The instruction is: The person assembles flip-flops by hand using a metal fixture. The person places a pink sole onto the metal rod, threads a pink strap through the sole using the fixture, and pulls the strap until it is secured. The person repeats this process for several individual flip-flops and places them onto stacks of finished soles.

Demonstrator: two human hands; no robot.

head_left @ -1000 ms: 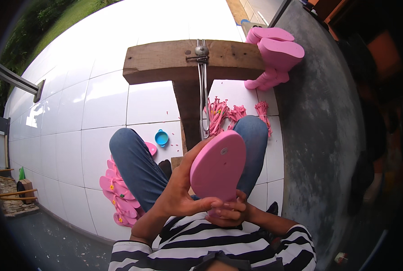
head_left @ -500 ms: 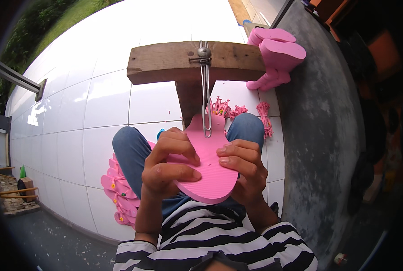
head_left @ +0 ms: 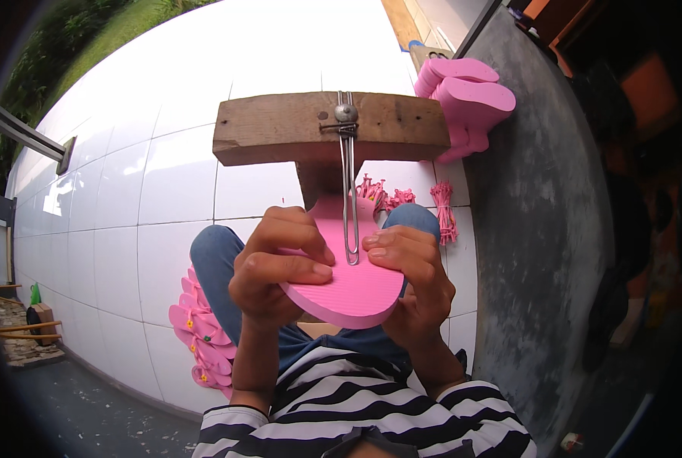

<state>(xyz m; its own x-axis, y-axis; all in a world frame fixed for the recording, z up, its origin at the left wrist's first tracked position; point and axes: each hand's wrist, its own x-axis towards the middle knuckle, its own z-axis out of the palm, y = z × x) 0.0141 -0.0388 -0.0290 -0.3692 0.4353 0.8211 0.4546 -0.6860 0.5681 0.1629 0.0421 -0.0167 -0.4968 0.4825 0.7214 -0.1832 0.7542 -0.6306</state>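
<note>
Between my two hands is a pink foam flip-flop sole [head_left: 349, 299], its rounded end toward me and its ribbed face up. My left hand [head_left: 278, 263] grips its left edge, fingers on top. On the right edge my right hand [head_left: 410, 275] holds it the same way, fingertips pressing the surface. A long bent metal wire hook [head_left: 348, 206] runs down from a wooden T-shaped stand [head_left: 280, 126]. Its looped end lies over the sole between my fingertips. Whether the loop passes through the sole's hole cannot be made out. The sole's far end reaches under the stand's crossbar.
Stacked pink soles [head_left: 475, 99] stand at the far right. Bundled pink straps [head_left: 443, 212] and loose straps [head_left: 371, 191] lie on the white tiles beyond my knees. Finished pink flip-flops [head_left: 202, 332] with small flower ornaments are piled left of my leg. A dark grey floor strip runs along the right.
Both hands have pushed the sole away from me along the wire, so the loop's end now sits nearer the middle of the sole. The stand appears slightly lower in view.
</note>
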